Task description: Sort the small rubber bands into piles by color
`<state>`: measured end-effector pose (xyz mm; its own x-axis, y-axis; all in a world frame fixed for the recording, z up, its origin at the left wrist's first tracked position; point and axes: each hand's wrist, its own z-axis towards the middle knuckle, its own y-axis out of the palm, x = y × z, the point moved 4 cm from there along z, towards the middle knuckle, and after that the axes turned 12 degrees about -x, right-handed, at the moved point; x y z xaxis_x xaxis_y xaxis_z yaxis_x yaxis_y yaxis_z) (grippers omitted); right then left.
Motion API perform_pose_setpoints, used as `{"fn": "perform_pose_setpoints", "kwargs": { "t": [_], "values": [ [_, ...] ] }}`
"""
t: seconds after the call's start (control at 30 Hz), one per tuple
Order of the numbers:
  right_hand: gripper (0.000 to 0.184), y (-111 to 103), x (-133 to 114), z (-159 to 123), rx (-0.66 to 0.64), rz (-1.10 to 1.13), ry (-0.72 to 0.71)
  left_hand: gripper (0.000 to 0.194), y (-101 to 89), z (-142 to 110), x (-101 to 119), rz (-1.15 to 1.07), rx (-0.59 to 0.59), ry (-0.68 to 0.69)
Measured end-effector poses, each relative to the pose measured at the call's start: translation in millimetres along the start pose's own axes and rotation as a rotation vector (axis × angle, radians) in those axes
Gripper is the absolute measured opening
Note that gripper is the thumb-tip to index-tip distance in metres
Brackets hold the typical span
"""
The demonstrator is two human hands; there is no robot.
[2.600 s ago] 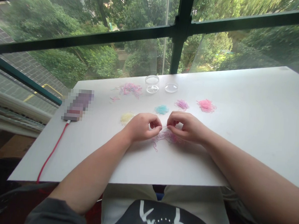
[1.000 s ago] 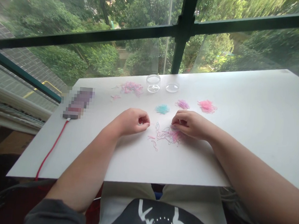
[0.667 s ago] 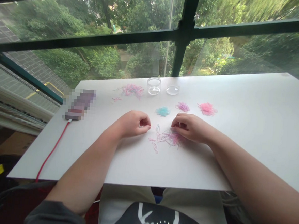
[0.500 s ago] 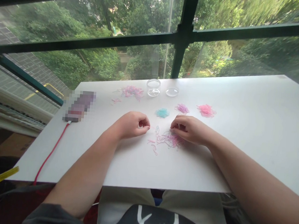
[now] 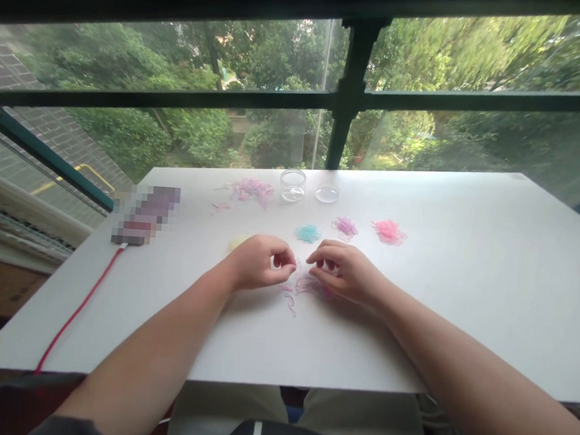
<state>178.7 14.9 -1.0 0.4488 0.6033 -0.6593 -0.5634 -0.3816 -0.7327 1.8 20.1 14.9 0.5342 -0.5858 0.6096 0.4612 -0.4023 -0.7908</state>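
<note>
My left hand (image 5: 261,263) is curled with thumb and index fingertips pinched together; whatever lies between them is too small to make out. Facing it across a narrow gap, my right hand (image 5: 348,271) has thumb and index tip slightly apart, with nothing visible between them. Below the right hand lies a loose pile of pink and purple rubber bands (image 5: 317,287), partly covered by it. A few stray bands (image 5: 290,304) trail to its left. Behind my left wrist a pale yellow pile (image 5: 238,242) partly shows.
Sorted piles of teal bands (image 5: 308,233), purple bands (image 5: 345,227) and pink bands (image 5: 389,232) lie beyond my hands. Farther back are a mixed pile (image 5: 252,191), a clear round jar (image 5: 292,186) and a clear lid (image 5: 327,193). A blurred-out device (image 5: 146,215) with a red cable (image 5: 82,306) lies left.
My right hand has moved left, closer to my left hand, and its thumb and index have parted. The camera view has tilted up slightly, and the yellow pile now shows behind my left wrist.
</note>
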Motion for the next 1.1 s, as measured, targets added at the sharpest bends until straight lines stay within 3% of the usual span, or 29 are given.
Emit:
{"fn": "perform_pose_setpoints", "kwargs": {
  "t": [0.3,0.4,1.1],
  "values": [
    [0.014,0.9,-8.8,-1.2,-0.045,0.074,-0.045,0.007,4.1,2.4,4.9,-0.018,0.054,0.055],
    [0.006,-0.7,-10.7,-0.7,-0.021,0.071,-0.035,0.007,4.2,3.0,6.7,-0.018,0.071,0.06],
    [0.006,-6.4,-6.4,0.0,0.029,0.034,-0.034,0.007,2.2,3.1,9.4,0.014,0.116,0.072]
  ]
}}
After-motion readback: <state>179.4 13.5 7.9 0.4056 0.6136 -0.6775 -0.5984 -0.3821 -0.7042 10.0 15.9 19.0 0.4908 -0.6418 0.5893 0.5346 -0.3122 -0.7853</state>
